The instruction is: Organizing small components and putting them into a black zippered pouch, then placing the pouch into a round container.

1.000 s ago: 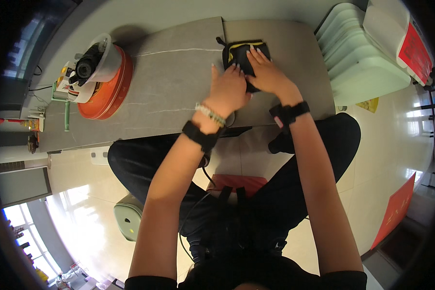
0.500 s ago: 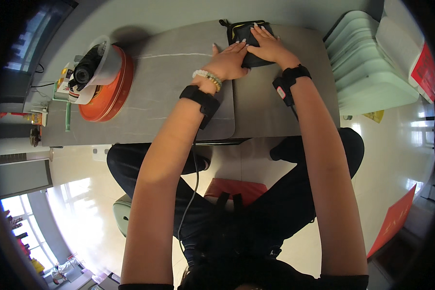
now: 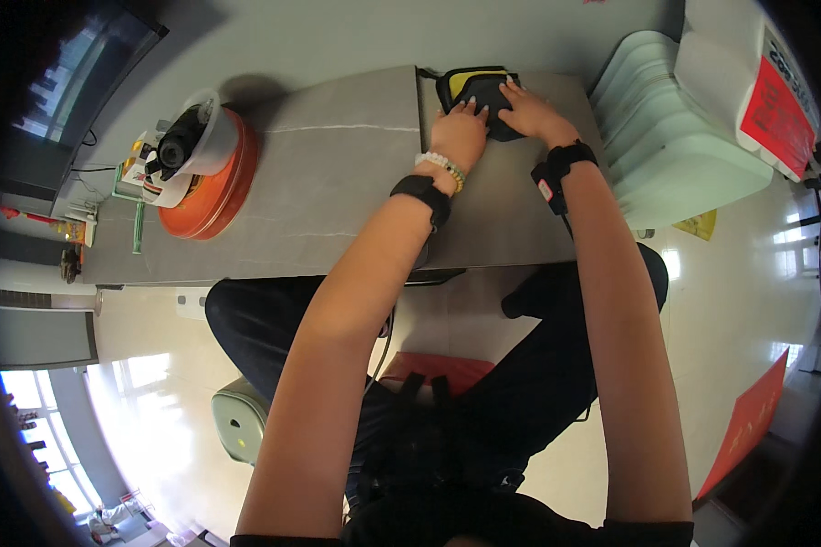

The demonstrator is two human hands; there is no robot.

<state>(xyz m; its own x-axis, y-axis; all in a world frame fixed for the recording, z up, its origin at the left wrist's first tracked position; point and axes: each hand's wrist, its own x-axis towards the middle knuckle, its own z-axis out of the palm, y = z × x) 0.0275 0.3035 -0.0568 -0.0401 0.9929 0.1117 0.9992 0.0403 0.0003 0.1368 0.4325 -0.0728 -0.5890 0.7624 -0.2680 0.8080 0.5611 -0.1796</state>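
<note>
A small dark zip pouch (image 3: 489,102) with a yellow inside lies near the far edge of the table, against the wall side. A strap sticks out at its left corner, and a yellow strip shows along its top. On the pouch's lower left rests my left hand (image 3: 459,137), its fingers stretched forward onto the dark fabric. My right hand (image 3: 531,115) lies over its right side, with fingers apart. Neither hand is wrapped round anything. The hands partly cover the pouch's near and right edges. Both wrists wear black straps, and a beaded bracelet (image 3: 442,169) circles the left one.
An orange-red round tin (image 3: 210,205) stands at the table's left, bearing a translucent tub (image 3: 212,150) with a black device. Pale green stacked stools (image 3: 675,146) stand past the right edge, topped by a white-and-red package (image 3: 775,109). The grey table (image 3: 319,173) has a seam.
My left hand has shifted right and turned, its fingers now on the pouch's near left part. More yellow shows at the pouch's top. The whole view has tilted slightly.
</note>
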